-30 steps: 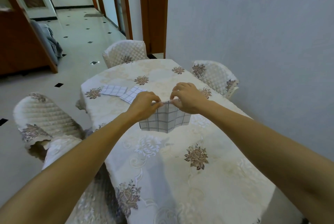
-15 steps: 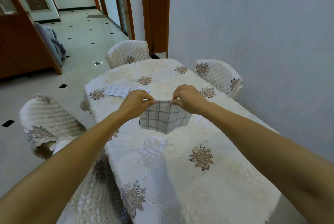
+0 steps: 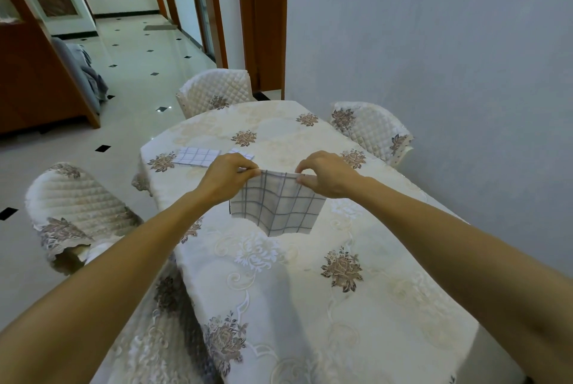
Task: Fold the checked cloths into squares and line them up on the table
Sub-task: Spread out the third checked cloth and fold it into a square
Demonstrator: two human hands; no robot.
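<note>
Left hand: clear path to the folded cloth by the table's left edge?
Likely yes: nothing lies between left hand and folded cloth just beyond it. But it pinches the held checked cloth, so must release first.

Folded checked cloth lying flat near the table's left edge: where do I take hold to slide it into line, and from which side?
I'd pinch the folded checked cloth at its left edge, coming low from the table's left side. It lies flat, so only edges give purchase; a second folded cloth and the left hand, holding the hanging cloth, crowd its right.
</note>
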